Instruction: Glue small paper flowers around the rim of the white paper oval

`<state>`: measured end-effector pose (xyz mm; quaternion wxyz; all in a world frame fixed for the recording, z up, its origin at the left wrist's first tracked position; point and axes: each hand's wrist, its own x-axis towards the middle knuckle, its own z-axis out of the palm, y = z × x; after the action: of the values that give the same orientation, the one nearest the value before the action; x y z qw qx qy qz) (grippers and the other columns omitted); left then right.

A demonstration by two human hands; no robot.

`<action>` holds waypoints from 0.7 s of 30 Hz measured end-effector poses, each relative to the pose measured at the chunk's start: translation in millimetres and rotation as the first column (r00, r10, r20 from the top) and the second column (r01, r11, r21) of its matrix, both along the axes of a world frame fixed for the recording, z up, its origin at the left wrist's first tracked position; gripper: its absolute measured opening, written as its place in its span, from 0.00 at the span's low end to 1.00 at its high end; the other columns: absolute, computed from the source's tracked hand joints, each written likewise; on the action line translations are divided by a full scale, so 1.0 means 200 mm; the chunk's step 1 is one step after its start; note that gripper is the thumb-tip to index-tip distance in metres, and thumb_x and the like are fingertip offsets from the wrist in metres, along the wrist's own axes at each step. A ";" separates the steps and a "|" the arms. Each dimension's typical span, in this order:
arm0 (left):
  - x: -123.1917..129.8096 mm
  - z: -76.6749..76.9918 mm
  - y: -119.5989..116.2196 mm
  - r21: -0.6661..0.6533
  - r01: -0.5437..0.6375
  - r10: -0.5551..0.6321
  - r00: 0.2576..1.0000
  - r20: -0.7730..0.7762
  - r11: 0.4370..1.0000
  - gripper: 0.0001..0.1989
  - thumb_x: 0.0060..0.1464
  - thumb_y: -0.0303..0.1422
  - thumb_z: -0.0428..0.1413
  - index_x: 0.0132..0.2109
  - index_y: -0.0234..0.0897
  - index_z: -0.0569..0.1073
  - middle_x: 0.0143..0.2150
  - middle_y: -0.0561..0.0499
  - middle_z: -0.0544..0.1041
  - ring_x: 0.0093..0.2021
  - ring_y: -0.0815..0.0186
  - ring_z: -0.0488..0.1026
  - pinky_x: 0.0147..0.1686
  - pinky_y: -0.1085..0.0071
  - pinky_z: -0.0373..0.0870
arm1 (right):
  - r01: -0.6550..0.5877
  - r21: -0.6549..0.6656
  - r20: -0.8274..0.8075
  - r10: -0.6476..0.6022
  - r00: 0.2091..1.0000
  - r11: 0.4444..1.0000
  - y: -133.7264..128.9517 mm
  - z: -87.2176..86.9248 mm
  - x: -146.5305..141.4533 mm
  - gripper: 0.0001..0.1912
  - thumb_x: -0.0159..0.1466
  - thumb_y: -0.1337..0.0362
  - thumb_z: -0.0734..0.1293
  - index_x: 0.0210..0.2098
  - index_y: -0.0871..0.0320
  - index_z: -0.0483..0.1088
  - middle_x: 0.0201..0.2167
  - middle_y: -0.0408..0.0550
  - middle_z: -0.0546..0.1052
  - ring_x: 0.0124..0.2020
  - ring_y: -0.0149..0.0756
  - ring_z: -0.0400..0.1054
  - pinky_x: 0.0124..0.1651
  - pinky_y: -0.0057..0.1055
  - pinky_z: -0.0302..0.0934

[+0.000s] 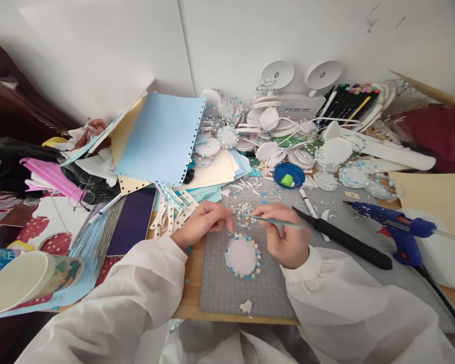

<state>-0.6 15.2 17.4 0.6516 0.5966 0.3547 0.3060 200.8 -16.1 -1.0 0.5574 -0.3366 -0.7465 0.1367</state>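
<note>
My right hand [288,236] pinches a pair of thin tweezers [275,221], their tips pointing left toward my other hand. Close to those tips, my left hand [209,222] is closed with thumb and forefinger together; whatever lies between them is too small to make out. Below both hands a white round disc [241,256], ringed with tiny blue and cream paper stars, lies on the grey cutting mat [222,288]. A loose pile of small paper stars [243,208] sits just beyond, between my hands. Near the mat's front edge is a cream paper scrap [246,306].
At right lie a blue glue gun [398,222], a black-handled tool [349,242] and a white pen [309,205]. A blue lid [289,176] holds something green. Decorated discs [227,136] heap at the back. Left are a phone [132,222], punched blue paper [161,139] and a paper cup [18,283].
</note>
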 end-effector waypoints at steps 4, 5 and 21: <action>-0.07 0.06 0.04 0.007 0.133 -0.132 0.988 -0.083 0.991 0.21 0.56 0.38 0.52 0.20 0.31 0.72 0.12 0.57 0.55 0.14 0.76 0.49 0.18 0.74 0.47 | -0.036 -0.270 -0.253 -0.035 0.967 0.962 0.01 0.01 -0.01 0.03 0.65 0.66 0.61 0.38 0.55 0.61 0.32 0.46 0.73 0.29 0.32 0.69 0.34 0.33 0.67; -0.09 0.08 0.05 -0.007 0.207 -0.206 0.970 -0.127 0.978 0.21 0.56 0.38 0.52 0.21 0.31 0.73 0.12 0.57 0.57 0.14 0.76 0.50 0.18 0.74 0.48 | -0.066 -0.301 -0.295 -0.028 0.955 0.951 0.01 0.01 -0.02 0.02 0.65 0.65 0.61 0.38 0.55 0.60 0.32 0.45 0.72 0.27 0.30 0.68 0.32 0.31 0.66; -0.06 0.08 0.02 -0.261 0.541 -0.589 0.791 -0.167 0.800 0.11 0.55 0.34 0.54 0.30 0.31 0.71 0.15 0.58 0.61 0.15 0.76 0.54 0.16 0.79 0.50 | -0.317 -0.507 -0.434 0.081 0.897 0.802 0.01 -0.01 -0.04 0.08 0.65 0.58 0.62 0.36 0.55 0.60 0.31 0.44 0.72 0.23 0.28 0.62 0.29 0.30 0.62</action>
<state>-12.3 19.3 32.7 0.7217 0.6397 0.2640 -0.0153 193.7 -13.4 -2.3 0.5519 -0.3701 -0.5772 0.4747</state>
